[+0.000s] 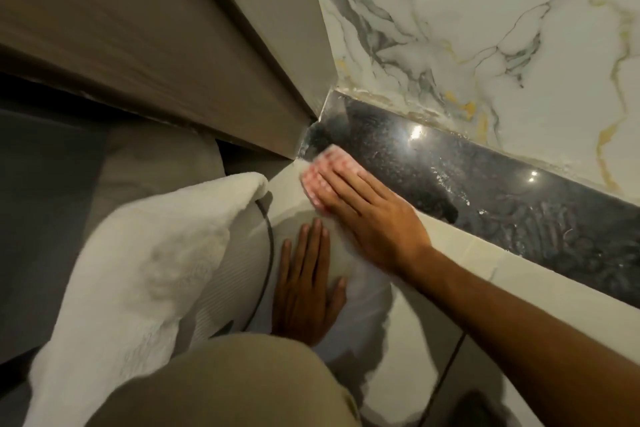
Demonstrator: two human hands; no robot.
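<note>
My right hand (367, 208) lies flat with straight fingers on a pink-and-white checked cloth (320, 172) and presses it against the left end of a glossy black speckled skirting strip (450, 170) at the foot of the wall. The strip shows pale smears and light reflections. My left hand (306, 291) rests flat, fingers straight, on the white floor tile (408, 333) below the right hand. Most of the cloth is hidden under my right fingers.
A white-and-grey marble wall (485, 28) with gold veins rises above the strip. A brown door frame (173, 45) meets it at the corner. A white towel (145, 260) and a thin dark cord (268, 253) lie left; my knee (225, 385) fills the bottom.
</note>
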